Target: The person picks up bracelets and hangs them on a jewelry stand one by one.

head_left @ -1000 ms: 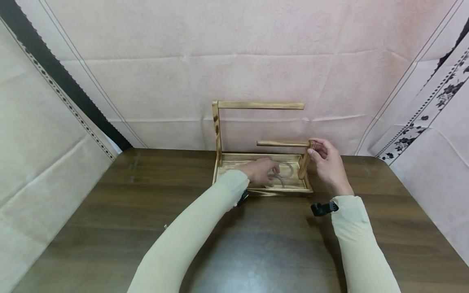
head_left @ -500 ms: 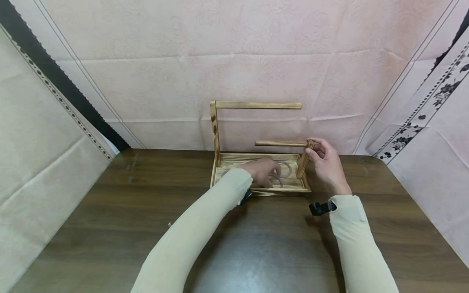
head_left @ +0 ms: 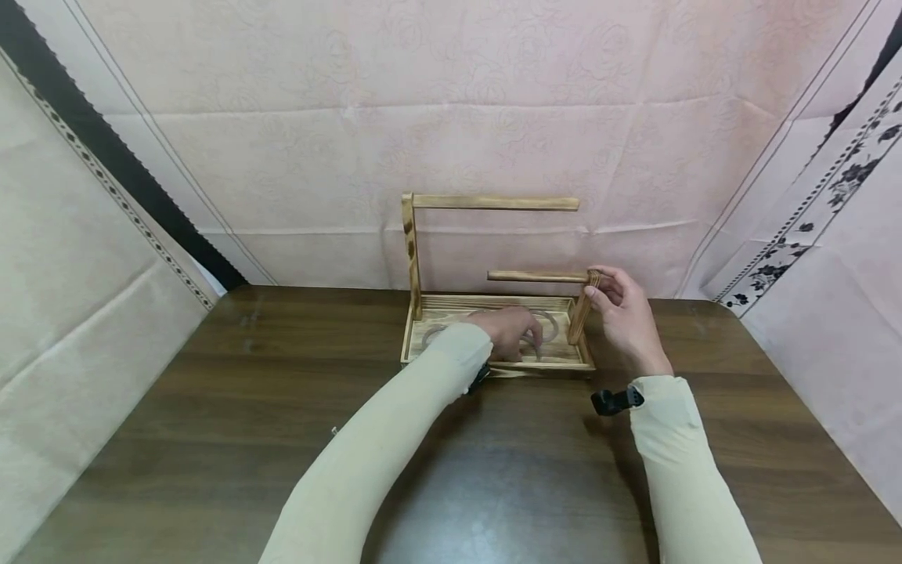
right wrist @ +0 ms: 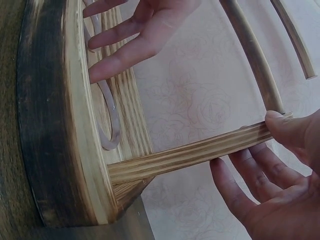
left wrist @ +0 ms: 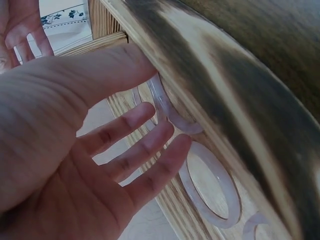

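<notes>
A wooden display stand [head_left: 497, 371], with a shallow tray base and two posts bearing horizontal bars, sits at the table's back. Several pale translucent bangles [left wrist: 212, 187] lie in its tray. Reaching over the front rim, my left hand [head_left: 509, 333] has its fingertips down among the bangles. In the left wrist view three of its fingers [left wrist: 155, 172] stretch out loosely beside them; its index finger is hidden behind the thumb. My right hand [right wrist: 265, 185] pinches the top of the short right post [right wrist: 195, 150], thumb on one side and fingers on the other.
The taller left post [head_left: 414, 258] carries the upper bar [head_left: 496, 202], above the lower bar [head_left: 535, 276]. A pale cloth [head_left: 338, 157] hangs behind the brown table [head_left: 282, 407]. Black cameras sit on both wrists.
My left hand has shifted slightly right within the tray, so a bangle on the left shows more. The right hand keeps its hold on the post. The head view has drifted a little.
</notes>
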